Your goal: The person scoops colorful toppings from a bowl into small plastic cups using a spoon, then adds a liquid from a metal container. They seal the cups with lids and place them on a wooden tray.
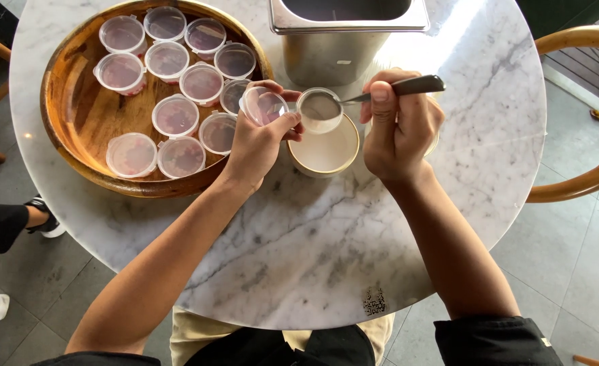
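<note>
Hovering over a bowl (323, 150) near the marble table's (326, 257) far edge, an open cup (319, 110) gripped by the left hand (259, 139) is being filled with a spoon (401, 88) pinched in the right hand (398, 129), while about a dozen lidded cups (175, 116) are already sitting in the wooden tray (76, 122).

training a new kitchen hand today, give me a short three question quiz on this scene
1. True or false: the left hand holds a small clear cup with its hinged lid open.
2. What does the right hand hold?
3. Where are the lidded cups? A) steel container B) wooden tray C) bare marble table

Key
1. True
2. A spoon, its tip at the small cup, above the cream bowl
3. B
</note>
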